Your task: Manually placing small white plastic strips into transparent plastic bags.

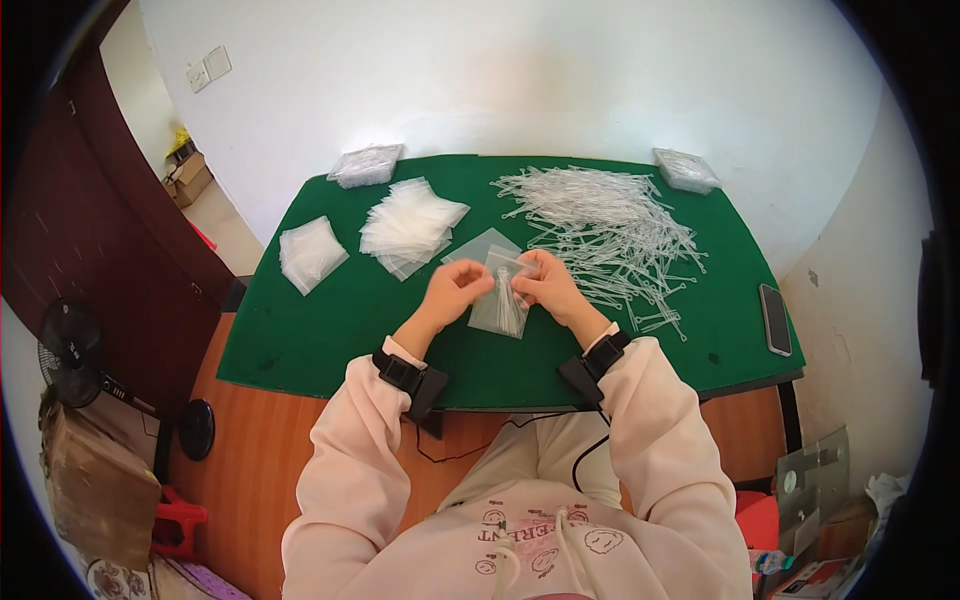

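Note:
In front of me a clear zip bag (510, 318) lies at a tilt over the green table, with a bundle of slim clear sticks (505, 290) inside it. My right hand (550, 286) pinches the bag's upper right side near its mouth. At the bag's upper left edge, the thumb and fingers of my left hand (458, 292) are drawn together on it. Another flat clear bag (484, 243) lies just beyond. To the right spreads a large heap of loose clear sticks (600, 215), several with a small ring at one end.
Left of my hands lie a big stack of clear bags (410, 222) and a smaller stack (312, 253). Filled clear boxes stand at the back left (366, 165) and back right (686, 170). A phone (774, 320) lies near the right edge of the green-covered table (310, 345).

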Available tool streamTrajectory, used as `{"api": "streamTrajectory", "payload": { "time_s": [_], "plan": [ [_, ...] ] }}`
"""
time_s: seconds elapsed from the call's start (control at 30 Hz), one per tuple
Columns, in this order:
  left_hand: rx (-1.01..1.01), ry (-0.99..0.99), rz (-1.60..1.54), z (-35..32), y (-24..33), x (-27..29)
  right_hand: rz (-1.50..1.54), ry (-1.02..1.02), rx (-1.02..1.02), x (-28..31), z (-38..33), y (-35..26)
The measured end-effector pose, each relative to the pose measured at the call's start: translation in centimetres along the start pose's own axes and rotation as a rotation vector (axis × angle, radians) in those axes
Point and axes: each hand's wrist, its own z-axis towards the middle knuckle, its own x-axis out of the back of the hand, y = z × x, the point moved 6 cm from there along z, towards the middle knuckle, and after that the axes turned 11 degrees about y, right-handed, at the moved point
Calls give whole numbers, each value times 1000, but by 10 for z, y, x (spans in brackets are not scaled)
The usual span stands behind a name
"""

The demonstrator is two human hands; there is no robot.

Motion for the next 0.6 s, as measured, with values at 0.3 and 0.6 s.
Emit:
{"api": "streamTrajectory", "payload": {
  "time_s": [0.3, 0.6],
  "plan": [
    [-838, -155, -116, -116, 238, -28, -249, -79, 31, 4, 5, 14],
    [-875, -137, -554, -191, 320, -63, -201, -135, -53, -7, 0, 8]
  ]
}}
